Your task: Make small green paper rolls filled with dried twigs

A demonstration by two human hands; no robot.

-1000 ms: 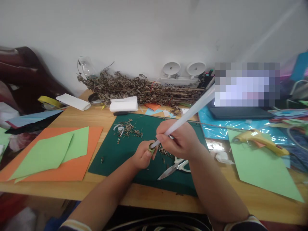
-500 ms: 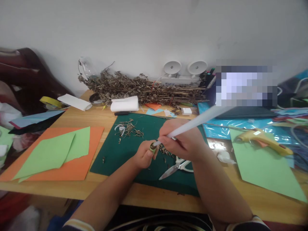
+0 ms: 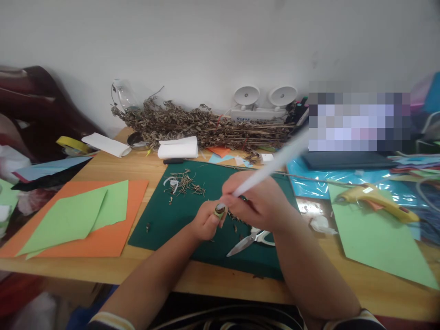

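My left hand (image 3: 207, 221), its fingers wrapped round a small green tube (image 3: 219, 213), holds it over the green cutting mat (image 3: 165, 224). Dark dried plant bits show in the tube's open top. In my right hand (image 3: 259, 201) is a long, whitish, translucent glue stick (image 3: 271, 164), slanting up to the right. Its lower end is at the tube's mouth; how deep it sits I cannot tell. Scissors with white handles (image 3: 252, 238) lie on the mat below my right hand. Loose plant bits (image 3: 234, 216) lie partly hidden behind my hands.
Dried stems (image 3: 185, 183) are piled on the mat. A bundle of dried plants (image 3: 192, 121) lies along the wall. Green sheets (image 3: 72, 215) rest on an orange sheet (image 3: 130, 220) at left. On the right, a yellow glue gun (image 3: 378, 199) lies on another green sheet (image 3: 378, 243).
The glue stick's upper end has swung left and looks steeper. My right hand has shifted slightly left. The tube's mouth has tipped more toward me; my left hand has hardly moved.
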